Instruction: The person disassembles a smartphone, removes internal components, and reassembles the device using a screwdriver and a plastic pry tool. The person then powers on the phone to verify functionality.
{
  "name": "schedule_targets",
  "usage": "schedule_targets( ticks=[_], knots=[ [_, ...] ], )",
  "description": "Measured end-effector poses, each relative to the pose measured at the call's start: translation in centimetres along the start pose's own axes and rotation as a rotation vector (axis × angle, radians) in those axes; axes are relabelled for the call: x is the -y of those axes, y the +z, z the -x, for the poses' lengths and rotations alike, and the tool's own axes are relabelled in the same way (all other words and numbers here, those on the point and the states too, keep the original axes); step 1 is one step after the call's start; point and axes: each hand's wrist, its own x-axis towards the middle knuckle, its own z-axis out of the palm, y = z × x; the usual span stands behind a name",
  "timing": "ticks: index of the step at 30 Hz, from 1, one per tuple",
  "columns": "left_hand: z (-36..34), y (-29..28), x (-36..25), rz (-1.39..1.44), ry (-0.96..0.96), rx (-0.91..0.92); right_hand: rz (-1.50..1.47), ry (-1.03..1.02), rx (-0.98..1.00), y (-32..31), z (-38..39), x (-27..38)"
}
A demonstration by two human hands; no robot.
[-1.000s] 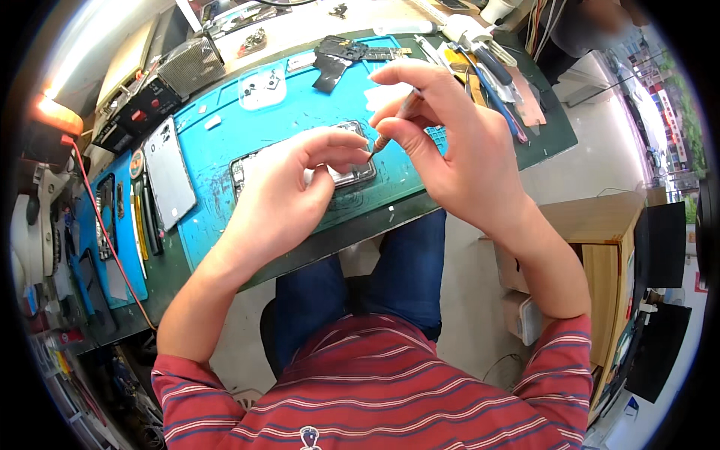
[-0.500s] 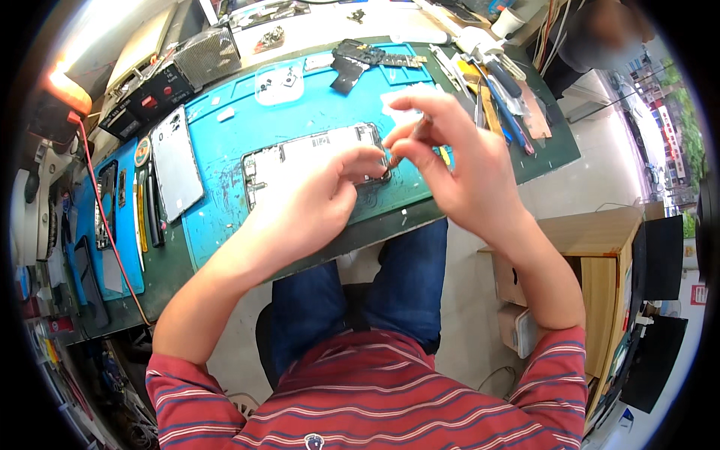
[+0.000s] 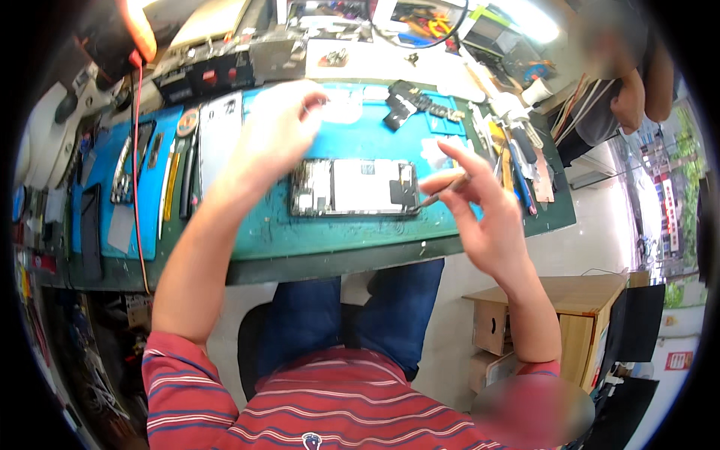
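Note:
A disassembled phone, showing a pale rectangular panel and exposed parts, lies on the blue mat. My right hand grips a thin screwdriver-like tool between thumb and fingers, its tip at the phone's lower right corner. My left hand is raised beside a clear tray, above and left of the phone; its fingers are curled but smeared by motion, so what they hold is unclear. Black flexible parts lie beyond the phone.
A loose pale panel, tools and a second mat with phone parts occupy the left. More tools lie at the right. A red cable crosses the bench. Another person is at far right; a wooden cabinet stands below.
My left hand has moved from the phone up and leftward toward the clear tray, uncovering the phone. My right hand still grips the tool at the phone's corner. The camera view has shifted.

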Motion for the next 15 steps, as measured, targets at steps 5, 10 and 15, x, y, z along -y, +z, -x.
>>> schedule_targets(
  ticks=[5,10,15],
  knots=[
    [-1.2,0.6,2.9,-0.136,0.115,-0.078,0.162,-0.108,-0.044,0.6,0.1,-0.5],
    [-3.5,-0.1,0.7,-0.231,0.118,0.136,0.194,-0.062,0.063,0.1,0.2,-0.3],
    [-6.3,-2.2,0.1,-0.334,0.182,0.46,0.061,-0.033,0.033,1.0,-0.5,0.9]
  ],
)
